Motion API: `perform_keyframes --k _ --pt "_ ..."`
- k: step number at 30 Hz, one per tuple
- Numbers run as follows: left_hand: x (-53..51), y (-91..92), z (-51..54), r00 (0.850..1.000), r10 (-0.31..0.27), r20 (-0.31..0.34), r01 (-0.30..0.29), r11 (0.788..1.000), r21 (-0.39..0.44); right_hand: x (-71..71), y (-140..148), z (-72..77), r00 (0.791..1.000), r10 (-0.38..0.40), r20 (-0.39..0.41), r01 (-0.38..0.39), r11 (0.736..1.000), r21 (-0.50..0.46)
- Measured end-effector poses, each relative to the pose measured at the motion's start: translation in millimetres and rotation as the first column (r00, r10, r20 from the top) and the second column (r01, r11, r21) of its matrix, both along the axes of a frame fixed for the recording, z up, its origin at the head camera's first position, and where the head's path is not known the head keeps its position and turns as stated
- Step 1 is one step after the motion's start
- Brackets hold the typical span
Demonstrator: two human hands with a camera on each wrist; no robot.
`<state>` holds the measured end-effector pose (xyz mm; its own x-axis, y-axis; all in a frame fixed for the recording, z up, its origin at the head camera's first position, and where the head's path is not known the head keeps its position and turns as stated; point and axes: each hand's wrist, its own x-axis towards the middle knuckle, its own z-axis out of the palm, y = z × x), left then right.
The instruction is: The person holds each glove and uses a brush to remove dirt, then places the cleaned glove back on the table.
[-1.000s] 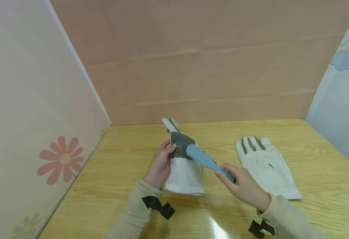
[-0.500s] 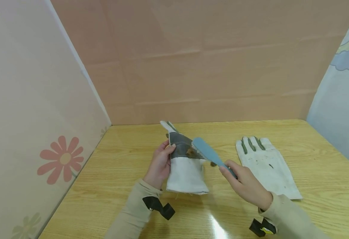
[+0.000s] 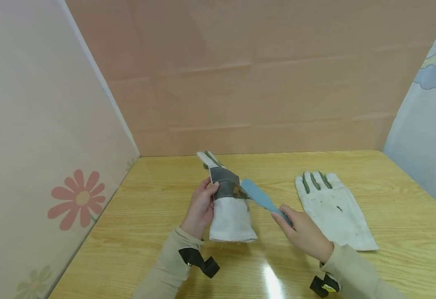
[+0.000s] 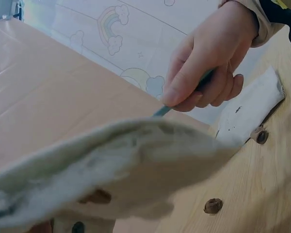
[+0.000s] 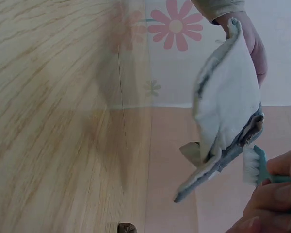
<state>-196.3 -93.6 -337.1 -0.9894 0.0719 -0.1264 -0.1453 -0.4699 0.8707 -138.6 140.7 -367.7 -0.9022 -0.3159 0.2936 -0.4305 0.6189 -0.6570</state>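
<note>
My left hand [image 3: 201,207] grips a white work glove [image 3: 231,218] by its left side, thumb on the grey band [image 3: 224,189]. The glove is held above the table, its fingers leaning up and left. A brown clump [image 3: 237,191] sits at the band's right side. My right hand [image 3: 305,234] holds a blue brush [image 3: 260,197] by its handle, the head at the band's right edge. In the right wrist view, white bristles [image 5: 251,166] face the glove close to a dark brown patch [image 5: 251,130]; whether they touch it I cannot tell.
A second white glove [image 3: 339,211] with green finger strips and dark specks lies flat on the wooden table [image 3: 147,216] at the right. Brown clumps [image 4: 213,206] lie on the tabletop in the left wrist view. A patterned wall panel [image 3: 72,124] borders the left side.
The brush was over the grey band, then rose to the upper right, uncovering the brown clump, and has come slightly down again. The held glove's fingers have shifted a little left.
</note>
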Motion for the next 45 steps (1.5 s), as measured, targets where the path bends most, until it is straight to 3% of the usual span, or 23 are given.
perform_keyframes --k 3,6,11,15,22,24,28,31,35,41,45 --pt "0.4 1.1 -1.1 1.0 -0.003 -0.006 0.003 1.0 0.001 1.8 -1 2.9 1.0 -0.006 -0.013 0.005 0.999 -0.044" --pt "1.4 3.3 -2.0 1.0 -0.018 -0.013 0.018 1.0 0.001 3.7 -6 5.3 0.996 0.042 -0.075 -0.048 0.996 -0.078" --pt "3.4 6.3 -1.2 0.999 -0.04 -0.025 0.04 0.999 -0.001 5.5 -14 3.9 0.986 0.09 -0.139 -0.093 0.996 -0.017" --pt "3.9 5.9 -0.1 0.998 -0.054 -0.02 0.054 0.999 0.005 3.9 -13 2.1 0.991 0.049 -0.121 -0.05 0.999 -0.003" --pt "3.4 3.8 -0.1 0.999 -0.032 0.007 0.032 0.999 0.008 0.6 -1 3.0 0.999 -0.037 0.001 0.037 0.998 -0.052" --pt "3.3 4.0 -0.4 1.0 -0.024 0.012 0.024 1.0 0.017 1.0 0 3.6 0.999 -0.033 0.001 0.033 0.997 -0.066" --pt "3.4 5.4 -0.7 1.0 -0.01 0.027 0.009 1.0 0.021 3.4 -2 4.3 0.999 0.044 -0.027 -0.045 0.996 -0.077" --pt "4.2 7.1 0.4 0.999 -0.033 0.021 0.032 0.999 0.022 4.5 -6 4.3 0.995 0.078 -0.058 -0.081 0.995 -0.061" --pt "5.2 7.9 2.3 0.996 -0.086 0.018 0.085 0.994 0.072 5.1 -9 4.7 0.994 0.063 -0.087 -0.066 0.997 -0.031" --pt "5.0 7.1 2.5 0.985 -0.175 0.002 0.172 0.969 0.176 5.3 -8 3.0 0.998 0.05 -0.041 -0.05 0.999 0.0" --pt "4.5 5.9 0.4 0.968 -0.249 -0.019 0.249 0.961 0.12 5.2 -7 3.5 0.999 0.046 -0.012 -0.046 0.999 0.008"
